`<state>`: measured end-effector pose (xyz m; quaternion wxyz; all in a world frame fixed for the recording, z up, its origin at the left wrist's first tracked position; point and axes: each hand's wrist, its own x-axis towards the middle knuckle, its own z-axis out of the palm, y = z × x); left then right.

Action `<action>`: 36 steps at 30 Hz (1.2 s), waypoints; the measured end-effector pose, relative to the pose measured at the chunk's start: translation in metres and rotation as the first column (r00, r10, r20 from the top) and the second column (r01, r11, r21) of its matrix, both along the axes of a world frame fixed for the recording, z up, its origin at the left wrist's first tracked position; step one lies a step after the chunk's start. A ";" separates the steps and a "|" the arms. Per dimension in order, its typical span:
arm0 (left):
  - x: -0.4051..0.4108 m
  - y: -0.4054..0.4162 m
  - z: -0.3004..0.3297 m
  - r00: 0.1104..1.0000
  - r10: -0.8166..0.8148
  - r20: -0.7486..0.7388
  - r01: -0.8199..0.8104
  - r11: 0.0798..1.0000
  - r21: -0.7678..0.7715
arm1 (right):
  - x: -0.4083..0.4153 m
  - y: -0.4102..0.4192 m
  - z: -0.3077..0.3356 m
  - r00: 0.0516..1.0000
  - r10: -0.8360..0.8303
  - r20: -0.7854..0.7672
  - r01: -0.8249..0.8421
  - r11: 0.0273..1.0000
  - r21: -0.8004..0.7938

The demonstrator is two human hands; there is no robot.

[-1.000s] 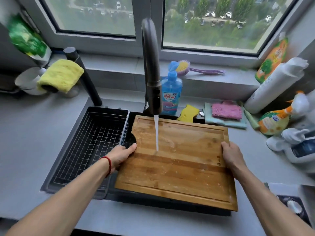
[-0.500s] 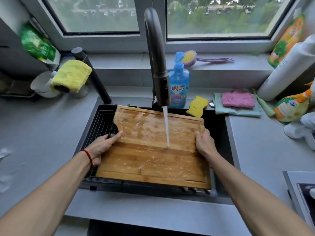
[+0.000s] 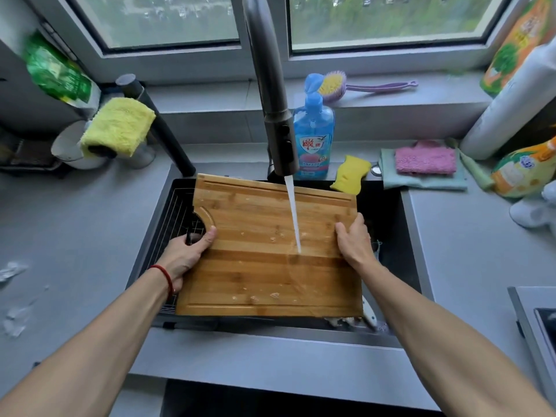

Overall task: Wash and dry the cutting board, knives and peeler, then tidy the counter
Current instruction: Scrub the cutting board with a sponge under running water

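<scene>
A wooden cutting board (image 3: 258, 260) lies over the dark sink (image 3: 391, 224), under the running tap (image 3: 278, 136). Water lands on its right half, and small scraps and drops dot the wood. My left hand (image 3: 186, 254) grips the board's left edge at the round notch, thumb on top. My right hand (image 3: 353, 242) holds the right edge, thumb on the surface. A white knife handle (image 3: 369, 314) sticks out from under the board's near right corner. The rest of the sink's contents are hidden.
A wire rack (image 3: 171, 224) fills the sink's left part. Blue dish soap (image 3: 313, 136), a yellow sponge (image 3: 350, 174) and pink and green cloths (image 3: 424, 164) sit behind the sink. Bottles (image 3: 523, 173) crowd the right counter. A yellow cloth (image 3: 117, 127) hangs at left.
The board has slid left, over the sink and wire rack, and I look from closer. The water now strikes further right on the wood. Both hands keep their hold.
</scene>
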<state>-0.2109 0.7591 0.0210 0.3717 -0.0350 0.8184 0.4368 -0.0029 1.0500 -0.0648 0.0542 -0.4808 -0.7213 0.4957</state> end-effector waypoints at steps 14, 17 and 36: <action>0.038 0.020 -0.010 0.951 0.298 -0.081 -0.307 0.940 -0.151 | -0.036 -0.148 0.004 0.842 0.521 0.139 -0.531 0.757 0.382; 0.047 0.024 -0.012 0.942 0.335 0.002 -0.332 0.935 -0.127 | -0.024 -0.103 -0.005 0.796 0.579 0.178 -0.596 0.694 0.404; 0.088 0.051 -0.037 0.925 0.348 0.151 -0.337 0.937 -0.096 | 0.003 0.012 -0.045 0.801 0.451 0.395 -0.572 0.772 0.278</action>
